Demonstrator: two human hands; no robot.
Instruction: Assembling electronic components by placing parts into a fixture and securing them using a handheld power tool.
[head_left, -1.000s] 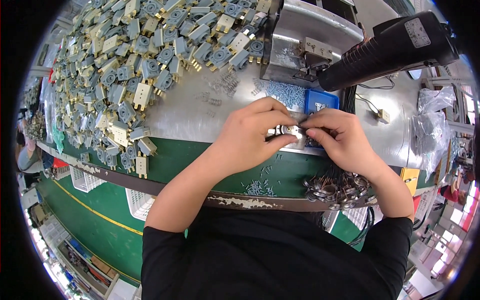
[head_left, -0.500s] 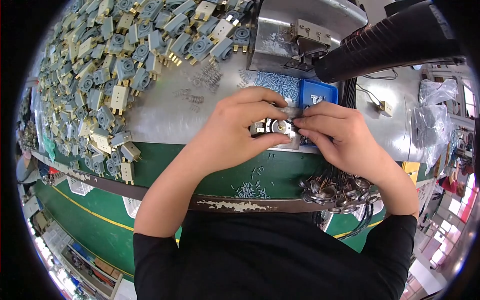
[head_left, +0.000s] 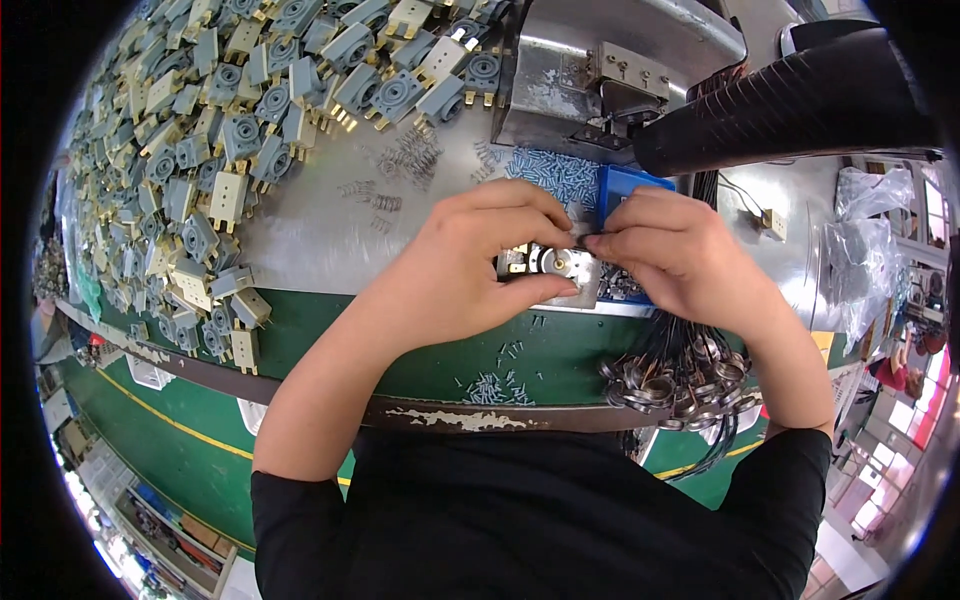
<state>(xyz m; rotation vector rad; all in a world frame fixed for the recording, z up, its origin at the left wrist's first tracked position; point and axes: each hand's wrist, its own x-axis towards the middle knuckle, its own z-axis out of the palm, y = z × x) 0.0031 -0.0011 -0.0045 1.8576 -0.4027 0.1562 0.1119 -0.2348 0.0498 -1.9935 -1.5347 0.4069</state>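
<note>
Between the thumb and fingers of my left hand (head_left: 465, 255) sits a small open electrical part (head_left: 562, 262) with a round metal centre, a brass-coloured pin and brass terminals on its left side. It rests over a small metal plate at the front edge of the metal worktop. My right hand (head_left: 670, 250) is closed, its thumb and fingertips pinched together at the part's upper right corner. Whatever those fingertips hold is too small and too covered to make out. Just beyond the hands lies a heap of small bluish screws (head_left: 555, 175), beside a blue tray (head_left: 625, 180).
Grey and cream terminal housings (head_left: 240, 135) pile up at left. Loose springs (head_left: 408, 158) lie nearby. A metal machine (head_left: 560, 80) and a thick black hose (head_left: 770, 100) stand at the back right. Wired metal rings (head_left: 680, 375) hang at the front edge, right of scattered screws (head_left: 495, 388).
My right fingertips have shifted slightly up and left along the part. The left hand keeps its hold. The whole view has moved a little.
</note>
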